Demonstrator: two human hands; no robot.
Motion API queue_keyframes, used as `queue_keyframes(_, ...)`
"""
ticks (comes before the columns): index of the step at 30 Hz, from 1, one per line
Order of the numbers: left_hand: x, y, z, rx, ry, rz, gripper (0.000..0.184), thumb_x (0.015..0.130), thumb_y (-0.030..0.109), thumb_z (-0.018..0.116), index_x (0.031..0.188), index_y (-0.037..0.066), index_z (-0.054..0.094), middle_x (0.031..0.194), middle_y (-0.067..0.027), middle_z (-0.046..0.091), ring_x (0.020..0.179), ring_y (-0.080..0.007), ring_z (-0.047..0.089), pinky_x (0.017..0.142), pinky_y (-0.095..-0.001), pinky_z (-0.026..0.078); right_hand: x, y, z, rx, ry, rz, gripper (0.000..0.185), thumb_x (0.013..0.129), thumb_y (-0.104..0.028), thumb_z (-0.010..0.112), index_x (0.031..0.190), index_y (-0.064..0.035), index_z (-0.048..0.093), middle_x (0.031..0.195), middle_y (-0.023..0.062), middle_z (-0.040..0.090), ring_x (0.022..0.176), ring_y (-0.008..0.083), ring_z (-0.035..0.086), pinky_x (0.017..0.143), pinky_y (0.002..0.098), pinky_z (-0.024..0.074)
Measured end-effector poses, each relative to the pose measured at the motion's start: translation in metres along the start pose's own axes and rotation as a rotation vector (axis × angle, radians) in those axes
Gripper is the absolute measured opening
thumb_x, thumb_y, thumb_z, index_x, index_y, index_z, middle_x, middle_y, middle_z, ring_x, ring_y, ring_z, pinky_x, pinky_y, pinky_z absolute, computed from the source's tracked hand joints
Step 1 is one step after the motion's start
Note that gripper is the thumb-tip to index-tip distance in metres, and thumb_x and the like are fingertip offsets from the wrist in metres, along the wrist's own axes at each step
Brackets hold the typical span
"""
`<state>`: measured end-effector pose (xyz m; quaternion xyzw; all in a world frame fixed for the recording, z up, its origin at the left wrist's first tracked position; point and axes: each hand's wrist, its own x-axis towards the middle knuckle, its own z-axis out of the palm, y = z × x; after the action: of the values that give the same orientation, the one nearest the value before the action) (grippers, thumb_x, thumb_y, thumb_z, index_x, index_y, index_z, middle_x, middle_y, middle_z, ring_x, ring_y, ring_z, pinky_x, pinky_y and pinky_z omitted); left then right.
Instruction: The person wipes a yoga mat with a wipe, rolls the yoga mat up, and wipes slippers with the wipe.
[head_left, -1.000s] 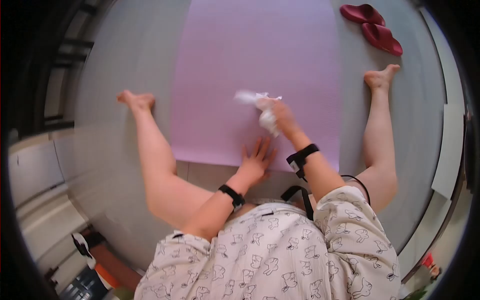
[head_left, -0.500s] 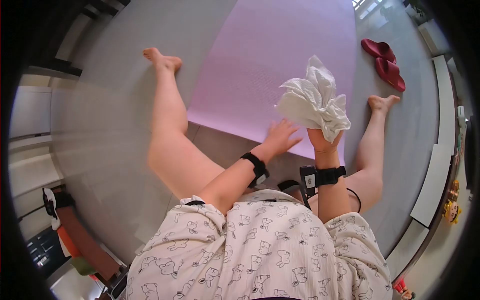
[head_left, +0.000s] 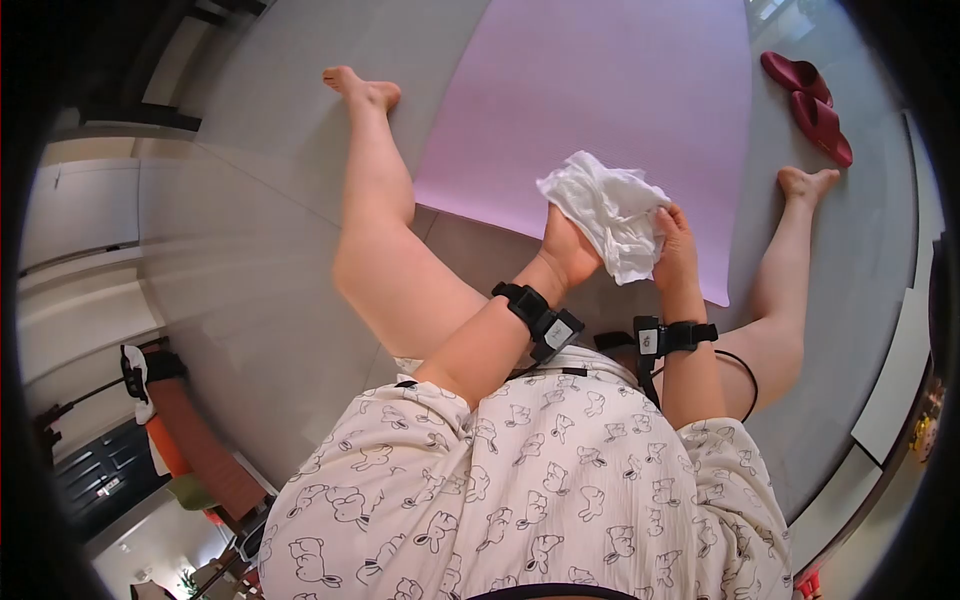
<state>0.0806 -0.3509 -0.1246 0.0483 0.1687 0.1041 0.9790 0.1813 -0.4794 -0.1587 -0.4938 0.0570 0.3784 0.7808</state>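
The person's left hand (head_left: 572, 248) touched a crumpled white cloth (head_left: 610, 215), its fingers hidden behind it, so whether that grip was clenched could not be told. The cloth hung above the lilac mat's (head_left: 600, 80) near edge, its right side pinched in the right hand's (head_left: 678, 245) grip. Farther right, red slippers (head_left: 822, 130) lay on the far floor (head_left: 872, 200).

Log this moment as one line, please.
left hand: fingers hidden behind white cloth; right hand: gripping cloth's right edge; red slippers: on floor, right of pink mat
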Motion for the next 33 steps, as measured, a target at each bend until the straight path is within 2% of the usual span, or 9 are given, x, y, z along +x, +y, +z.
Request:
queue_keyframes(5, -0.005, 0.008, -0.019, -0.06, -0.009, -0.147, 0.072, 0.086, 0.064, 0.027, 0.127, 0.006, 0.039, 0.128, -0.0116, 0.045, 0.117, -0.0279, 0.043, 0.101, -0.0414, 0.031, -0.002, 0.004, -0.011, 0.213, 0.185, -0.009, 0.019, 0.086, -0.005, 0.048, 0.106, -0.0052, 0.048, 0.101, 0.0064, 0.054, 0.095, 0.017, 0.053, 0.085, 0.0316, 0.0447)
queue_keyframes(8, 0.005, 0.002, -0.016, 0.14, 0.086, -0.16, 0.061, 0.089, 0.054, 0.035, 0.124, 0.004, 0.04, 0.123, -0.0104, 0.049, 0.114, -0.0271, 0.047, 0.099, -0.0402, 0.035, 0.001, 0.007, -0.019, 0.222, 0.115, 0.022, 0.026, 0.083, -0.001, 0.042, 0.109, -0.0053, 0.047, 0.102, 0.0073, 0.053, 0.097, 0.0191, 0.053, 0.086, 0.0331, 0.0446)
queue_keyframes(11, 0.009, -0.003, -0.03, 0.613, 0.152, -0.106, 0.048, 0.091, 0.042, 0.042, 0.122, 0.005, 0.042, 0.118, -0.0082, 0.052, 0.109, -0.0257, 0.051, 0.095, -0.038, 0.04, 0.002, 0.005, -0.018, 0.19, 0.085, -0.045, 0.036, 0.08, 0.002, 0.039, 0.115, -0.0051, 0.047, 0.107, 0.0072, 0.053, 0.1, 0.0188, 0.052, 0.088, 0.0326, 0.0435)
queue_keyframes(14, 0.012, -0.001, -0.057, 0.667, 0.202, -0.176, 0.039, 0.092, 0.034, 0.043, 0.121, 0.008, 0.042, 0.114, -0.0066, 0.053, 0.104, -0.0243, 0.054, 0.091, -0.0374, 0.043, 0.001, 0.001, -0.004, -0.185, 0.052, -0.127, 0.042, 0.078, 0.0, 0.045, 0.12, -0.0023, 0.047, 0.122, 0.0137, 0.048, 0.105, 0.0247, 0.05, 0.091, 0.0356, 0.0413)
queue_keyframes(16, 0.011, 0.001, -0.064, 0.407, 0.299, -0.313, 0.045, 0.091, 0.041, 0.044, 0.123, 0.01, 0.041, 0.116, -0.0077, 0.052, 0.107, -0.0242, 0.052, 0.09, -0.0398, 0.043, 0.004, 0.01, 0.003, -1.573, -0.394, -0.574, 0.053, 0.072, 0.002, 0.045, 0.124, -0.0063, 0.046, 0.132, 0.0188, 0.04, 0.111, 0.0342, 0.046, 0.094, 0.0389, 0.0382)
queue_keyframes(20, 0.003, 0.004, -0.05, 0.396, 0.244, -0.326, 0.058, 0.086, 0.058, 0.041, 0.125, 0.014, 0.041, 0.118, -0.0076, 0.051, 0.112, -0.0213, 0.047, 0.089, -0.0391, 0.043, -0.016, 0.03, 0.038, -1.641, -0.451, -0.528, 0.048, 0.072, -0.006, 0.054, 0.12, -0.0067, 0.05, 0.138, 0.0198, 0.03, 0.113, 0.0396, 0.041, 0.096, 0.0416, 0.0357)
queue_keyframes(26, 0.006, 0.004, -0.043, 0.592, 0.267, -0.294, 0.053, 0.09, 0.053, 0.037, 0.124, 0.012, 0.041, 0.117, -0.0067, 0.05, 0.106, -0.0186, 0.049, 0.089, -0.0336, 0.042, -0.016, 0.022, 0.045, -1.508, -0.508, -0.488, 0.043, 0.073, -0.011, 0.058, 0.116, -0.0089, 0.052, 0.137, 0.0169, 0.033, 0.115, 0.0383, 0.039, 0.096, 0.0415, 0.0359)
queue_keyframes(28, 0.009, 0.002, -0.033, 0.578, 0.253, -0.282, 0.053, 0.091, 0.051, 0.034, 0.125, 0.012, 0.041, 0.118, -0.0065, 0.049, 0.107, -0.0186, 0.049, 0.089, -0.0331, 0.042, -0.025, 0.018, 0.046, -1.503, -0.42, -0.704, 0.043, 0.072, -0.011, 0.061, 0.114, -0.0105, 0.053, 0.135, 0.0167, 0.035, 0.114, 0.0371, 0.04, 0.094, 0.0415, 0.0367)
queue_keyframes(33, 0.019, -0.001, -0.001, 0.393, 0.153, -0.158, 0.054, 0.092, 0.051, 0.029, 0.128, 0.012, 0.038, 0.122, -0.0059, 0.047, 0.109, -0.0182, 0.048, 0.09, -0.0325, 0.041, -0.024, -0.008, 0.052, -1.441, -0.256, -0.68, 0.044, 0.072, -0.006, 0.061, 0.115, -0.0111, 0.054, 0.121, 0.0153, 0.046, 0.107, 0.0359, 0.045, 0.091, 0.0411, 0.0391)
